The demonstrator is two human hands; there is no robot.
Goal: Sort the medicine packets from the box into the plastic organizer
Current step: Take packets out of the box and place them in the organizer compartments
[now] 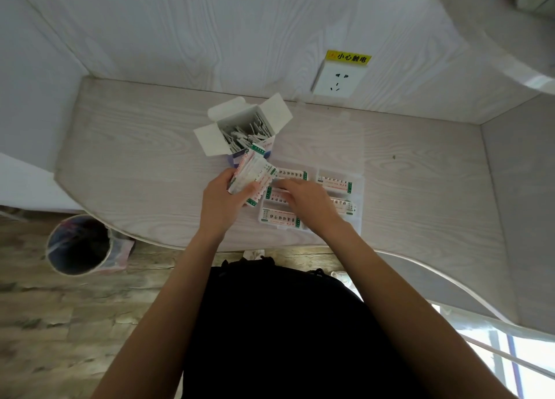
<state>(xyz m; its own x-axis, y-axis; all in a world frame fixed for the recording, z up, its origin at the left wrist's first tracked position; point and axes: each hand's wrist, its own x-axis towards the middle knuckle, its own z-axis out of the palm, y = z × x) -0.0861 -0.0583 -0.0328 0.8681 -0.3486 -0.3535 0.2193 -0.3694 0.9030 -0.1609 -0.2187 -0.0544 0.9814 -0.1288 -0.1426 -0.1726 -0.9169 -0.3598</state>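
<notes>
An open white box (240,110) stands near the back of the table with several packets inside. In front of it my left hand (223,202) grips a fanned stack of white packets (253,174) with green and red print. A clear plastic organizer (359,185) lies to the right, and packets (335,182) lie in its compartments. My right hand (306,200) reaches over the organizer's middle, its fingertips at the lower edge of the stack; whether they pinch a packet is hidden.
A wall socket (339,78) with a yellow warning label sits on the back panel. A bin (79,244) stands on the wooden floor left of the table's curved front edge (150,242). Side walls close in the table on both sides.
</notes>
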